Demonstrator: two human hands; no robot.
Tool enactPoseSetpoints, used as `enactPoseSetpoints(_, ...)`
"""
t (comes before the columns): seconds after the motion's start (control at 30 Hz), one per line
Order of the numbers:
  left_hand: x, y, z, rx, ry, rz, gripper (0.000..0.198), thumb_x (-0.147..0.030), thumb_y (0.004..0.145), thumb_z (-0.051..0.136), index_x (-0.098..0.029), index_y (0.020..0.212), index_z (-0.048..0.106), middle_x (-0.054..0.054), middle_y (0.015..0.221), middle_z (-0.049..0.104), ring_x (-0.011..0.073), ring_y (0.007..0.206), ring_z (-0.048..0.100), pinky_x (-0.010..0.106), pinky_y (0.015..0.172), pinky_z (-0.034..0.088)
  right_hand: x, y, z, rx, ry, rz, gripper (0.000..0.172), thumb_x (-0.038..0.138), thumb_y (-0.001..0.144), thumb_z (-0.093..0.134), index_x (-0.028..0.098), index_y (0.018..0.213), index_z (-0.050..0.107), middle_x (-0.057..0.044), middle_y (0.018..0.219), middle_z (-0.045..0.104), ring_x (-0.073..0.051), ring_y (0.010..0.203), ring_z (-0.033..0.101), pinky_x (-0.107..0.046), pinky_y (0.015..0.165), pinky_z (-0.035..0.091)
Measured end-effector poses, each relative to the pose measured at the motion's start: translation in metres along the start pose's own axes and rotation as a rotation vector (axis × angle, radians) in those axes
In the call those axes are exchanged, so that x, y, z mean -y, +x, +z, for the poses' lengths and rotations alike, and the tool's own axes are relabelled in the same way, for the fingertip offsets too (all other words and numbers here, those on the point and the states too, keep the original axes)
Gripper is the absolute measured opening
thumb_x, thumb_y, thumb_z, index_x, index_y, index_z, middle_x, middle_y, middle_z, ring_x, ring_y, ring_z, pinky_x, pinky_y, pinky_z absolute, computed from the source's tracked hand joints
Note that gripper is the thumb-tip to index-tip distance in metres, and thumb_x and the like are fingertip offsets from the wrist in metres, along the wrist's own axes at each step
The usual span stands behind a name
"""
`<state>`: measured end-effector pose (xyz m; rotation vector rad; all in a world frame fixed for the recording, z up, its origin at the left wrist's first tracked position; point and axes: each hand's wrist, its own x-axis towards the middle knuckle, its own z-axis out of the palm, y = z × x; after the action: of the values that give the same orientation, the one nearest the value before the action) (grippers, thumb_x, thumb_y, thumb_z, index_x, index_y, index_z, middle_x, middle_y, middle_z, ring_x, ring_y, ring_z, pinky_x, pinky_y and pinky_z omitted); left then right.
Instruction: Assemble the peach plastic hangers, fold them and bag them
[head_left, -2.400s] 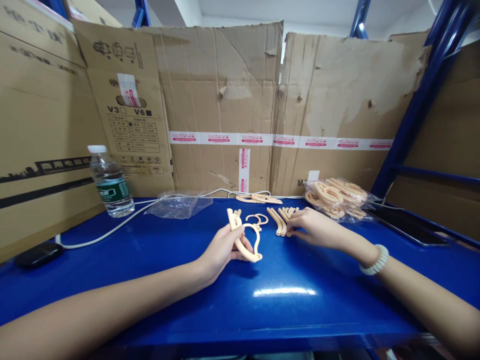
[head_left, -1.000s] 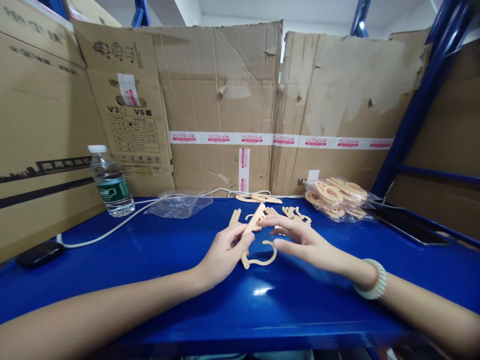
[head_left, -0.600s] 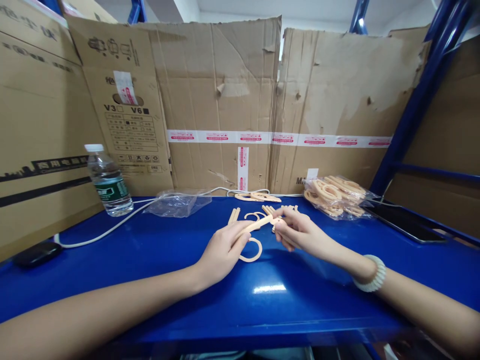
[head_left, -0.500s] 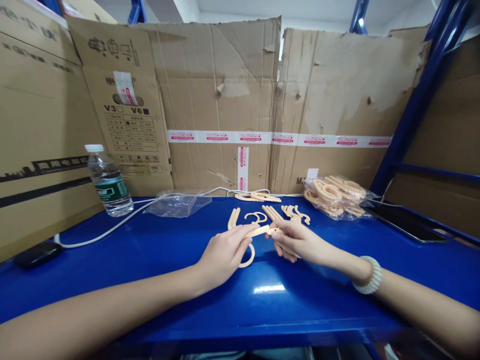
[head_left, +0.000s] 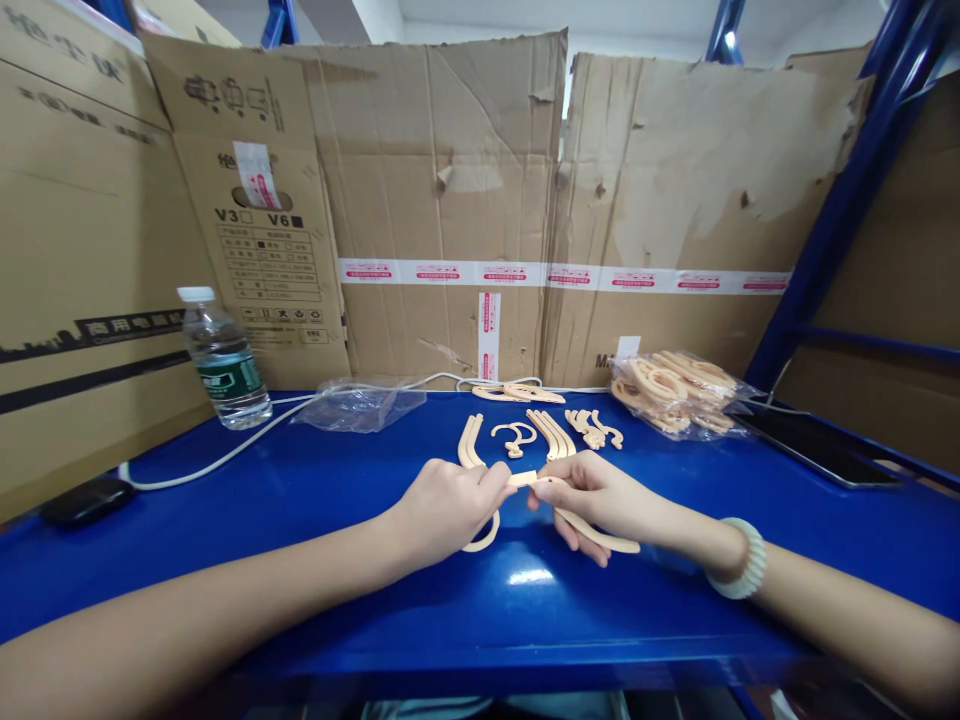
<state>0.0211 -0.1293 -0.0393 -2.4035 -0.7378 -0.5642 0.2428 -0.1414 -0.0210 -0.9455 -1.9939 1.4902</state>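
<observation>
Above the front half of the blue table, my left hand is closed on a beige hanger hook; its curved end hangs below my fingers and its flat end sticks out toward the right. My right hand pinches a curved beige hanger arm, which runs out under the palm to the right. The flat end and the arm's end meet between my fingertips; whether they are joined cannot be seen. Just beyond my hands lie several loose hanger arms, another pair of arms, and loose hooks.
More hook pieces lie behind my right hand. Folded hangers rest by the cardboard wall. A bag of hanger parts and a dark tablet are at right; a water bottle, plastic bag and black device at left.
Both hands have come slightly lower and nearer. The hanger arm in my right hand has swung out, so its long end now shows at the right.
</observation>
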Motion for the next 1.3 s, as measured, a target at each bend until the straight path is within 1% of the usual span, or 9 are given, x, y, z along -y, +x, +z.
enactPoseSetpoints(0.13,0.001,0.001,-0.005,-0.054,0.018,0.053,0.036,-0.023,0.101,0.031,-0.016,0.073,0.053,0.000,0.047,0.056,0.0157,0.038,0.054,0.027,0.040,0.014,-0.001,-0.002,0.005,-0.094,-0.081,-0.041,0.036,0.050,0.090,0.052,0.016,0.079,0.055,0.006,0.046,0.057,-0.008,0.028,0.049,-0.016,0.032,0.034)
enactPoseSetpoints(0.27,-0.001,0.003,-0.008,-0.116,0.007,0.046,0.041,-0.025,0.103,0.025,-0.017,0.071,0.051,-0.001,0.045,0.053,0.0144,0.037,0.052,0.027,0.041,0.014,0.001,-0.004,0.009,-0.155,-0.150,-0.093,0.035,0.049,0.089,0.053,0.018,0.073,0.054,0.006,0.045,0.056,-0.008,0.028,0.048,-0.018,0.034,0.036)
enactPoseSetpoints(0.33,-0.002,0.003,-0.008,-0.125,-0.009,0.033,0.042,-0.025,0.103,0.024,-0.017,0.071,0.050,-0.001,0.045,0.053,0.0147,0.036,0.052,0.027,0.041,0.014,0.002,-0.005,0.011,-0.188,-0.185,-0.107,0.036,0.050,0.089,0.053,0.019,0.070,0.052,0.006,0.044,0.055,-0.008,0.028,0.047,-0.018,0.034,0.035)
enactPoseSetpoints(0.53,-0.006,0.002,-0.006,-0.060,-0.037,-0.041,0.041,-0.026,0.104,0.023,-0.018,0.074,0.050,0.000,0.047,0.056,0.0144,0.036,0.052,0.027,0.042,0.013,-0.003,-0.006,0.013,-0.256,-0.300,-0.152,0.040,0.049,0.093,0.048,0.020,0.065,0.047,0.006,0.042,0.051,-0.009,0.029,0.047,-0.018,0.033,0.030)
enactPoseSetpoints(0.73,-0.007,0.002,-0.009,-0.024,-0.059,-0.056,0.036,-0.026,0.103,0.027,-0.018,0.077,0.051,0.000,0.048,0.056,0.0158,0.037,0.053,0.026,0.041,0.016,-0.003,-0.008,0.014,-0.316,-0.427,-0.213,0.042,0.048,0.095,0.046,0.021,0.063,0.045,0.006,0.041,0.051,-0.009,0.030,0.049,-0.019,0.037,0.034)
enactPoseSetpoints(0.83,-0.007,0.002,-0.012,-0.007,-0.070,-0.064,0.034,-0.024,0.102,0.028,-0.018,0.078,0.051,0.000,0.048,0.056,0.0158,0.037,0.053,0.026,0.040,0.017,-0.001,-0.010,0.016,-0.338,-0.436,-0.227,0.042,0.048,0.095,0.047,0.021,0.062,0.045,0.006,0.042,0.051,-0.009,0.030,0.050,-0.020,0.037,0.035)
enactPoseSetpoints(0.97,-0.008,0.003,-0.013,0.008,-0.076,-0.069,0.035,-0.025,0.102,0.027,-0.018,0.078,0.051,0.000,0.049,0.056,0.0168,0.038,0.054,0.026,0.039,0.018,0.001,-0.012,0.018,-0.372,-0.465,-0.258,0.042,0.047,0.095,0.046,0.022,0.062,0.043,0.005,0.042,0.051,-0.009,0.030,0.050,-0.021,0.037,0.036)
enactPoseSetpoints(1.17,-0.012,0.005,-0.017,0.070,-0.094,-0.136,0.036,-0.028,0.103,0.027,-0.018,0.079,0.052,0.000,0.050,0.055,0.0160,0.039,0.055,0.023,0.039,0.024,0.002,-0.012,0.018,-0.389,-0.475,-0.255,0.041,0.049,0.094,0.047,0.022,0.063,0.043,0.005,0.042,0.053,-0.010,0.030,0.048,-0.022,0.037,0.035)
enactPoseSetpoints(1.3,-0.014,0.004,-0.017,0.061,-0.108,-0.144,0.034,-0.027,0.102,0.029,-0.018,0.080,0.053,0.000,0.050,0.055,0.0167,0.041,0.056,0.023,0.040,0.024,0.003,-0.012,0.019,-0.420,-0.515,-0.281,0.042,0.050,0.095,0.045,0.022,0.062,0.043,0.004,0.042,0.052,-0.011,0.031,0.047,-0.023,0.038,0.035)
